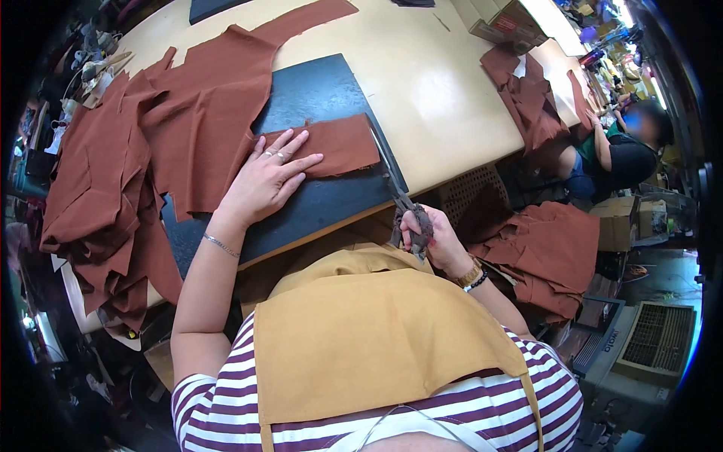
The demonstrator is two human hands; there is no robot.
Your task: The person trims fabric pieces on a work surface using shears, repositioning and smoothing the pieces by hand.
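Note:
My left hand lies flat with fingers spread on a strip of rust-brown fabric. The fabric rests on a dark board at the table's near edge. In my right hand is a pair of scissors, its handles wrapped in greyish cloth. Their blades point away from me, along the strip's right end; whether fabric sits between them I cannot tell. Left of my left hand, larger pieces of the same brown fabric spread over the board and table.
The cream table extends ahead, with a cardboard box at its far right. More brown fabric is heaped low on my right. Beyond it a person sits handling brown fabric. A grey machine with a grille stands at lower right.

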